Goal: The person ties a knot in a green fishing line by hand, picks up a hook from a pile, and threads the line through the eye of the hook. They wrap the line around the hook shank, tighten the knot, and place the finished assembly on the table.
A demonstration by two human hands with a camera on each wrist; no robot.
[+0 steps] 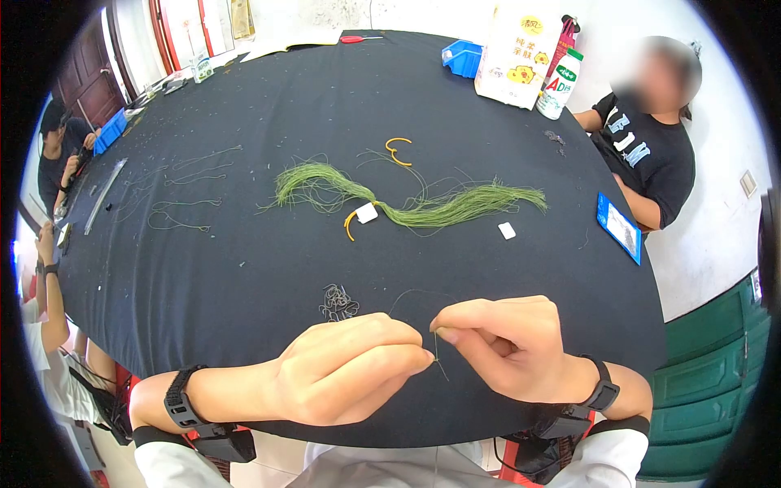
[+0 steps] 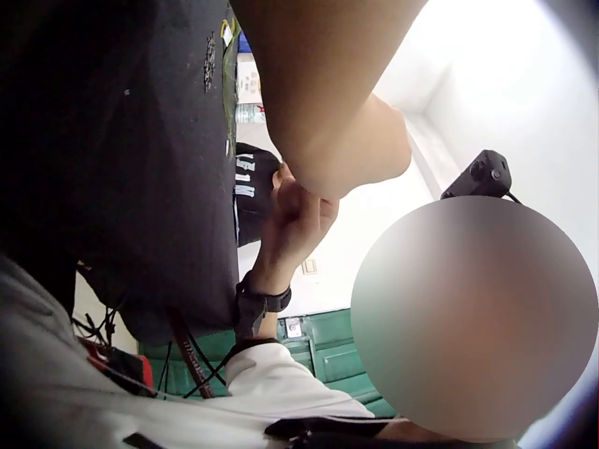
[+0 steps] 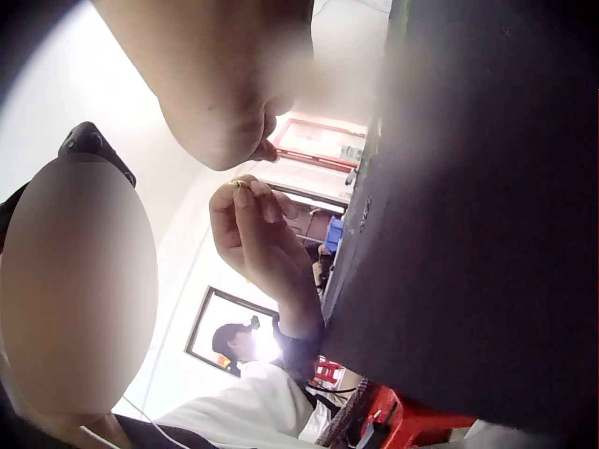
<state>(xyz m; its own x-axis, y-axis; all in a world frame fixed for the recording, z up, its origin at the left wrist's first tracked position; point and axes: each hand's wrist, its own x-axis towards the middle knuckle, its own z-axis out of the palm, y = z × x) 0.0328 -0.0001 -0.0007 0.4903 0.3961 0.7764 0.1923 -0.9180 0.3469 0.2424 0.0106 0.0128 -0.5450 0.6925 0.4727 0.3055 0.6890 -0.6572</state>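
Over the near part of the dark table, my left hand [image 1: 350, 370] and right hand [image 1: 508, 346] face each other, fingertips close together. Thumb and fingers of each pinch a thin green line [image 1: 437, 346], which runs between them, its loose end trailing below. In the right wrist view a small yellowish bit [image 3: 241, 183] shows at the left hand's fingertips. Whether a hook is held there I cannot tell. Just beyond the left hand lies a heap of small dark metal hooks [image 1: 338, 302]. Farther out is a bundle of green line [image 1: 464, 205], tied at its middle.
White tags [image 1: 507, 231] and yellow curved pieces [image 1: 398, 151] lie by the bundle. Looped lines [image 1: 183, 203] are spread at left, a blue packet [image 1: 620, 228] at right. A tissue pack [image 1: 512, 57] and a white bottle [image 1: 560, 85] stand at the back. Other people sit around the table.
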